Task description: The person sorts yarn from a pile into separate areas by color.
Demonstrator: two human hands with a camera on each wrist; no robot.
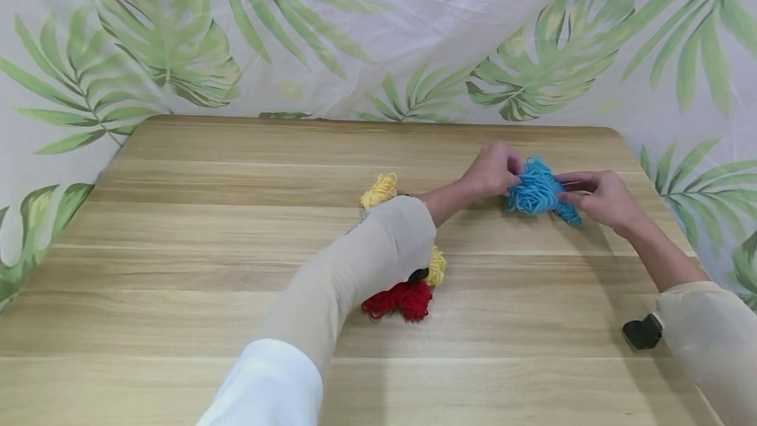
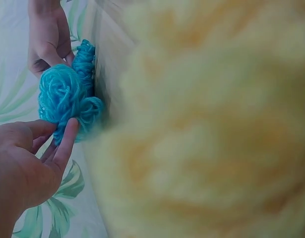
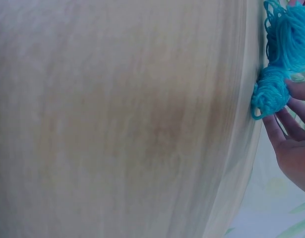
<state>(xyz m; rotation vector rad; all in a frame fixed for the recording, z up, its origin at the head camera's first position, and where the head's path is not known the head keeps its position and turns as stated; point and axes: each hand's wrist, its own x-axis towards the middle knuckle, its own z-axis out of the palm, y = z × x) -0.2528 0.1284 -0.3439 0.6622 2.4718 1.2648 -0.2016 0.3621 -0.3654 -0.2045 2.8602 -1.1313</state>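
A bundle of blue yarn (image 1: 535,188) is at the far right part of the table, held between both hands. My left hand (image 1: 495,168) pinches its left end between thumb and fingers, seen also in the left wrist view, where strands bulge above the fingertips. At the other end, my right hand (image 1: 606,199) has thumb and fingers on the narrower tail of the yarn. The right wrist view shows this tail as a tightly wound, looped blue end (image 3: 271,93) between thumb and fingers.
Yellow yarn (image 1: 380,191) lies mid-table, partly hidden by my left sleeve (image 1: 378,242). More yellow yarn (image 1: 436,267) and red yarn (image 1: 414,301) show below that sleeve. A leaf-patterned cloth (image 1: 414,31) hangs behind the wooden table (image 1: 177,268).
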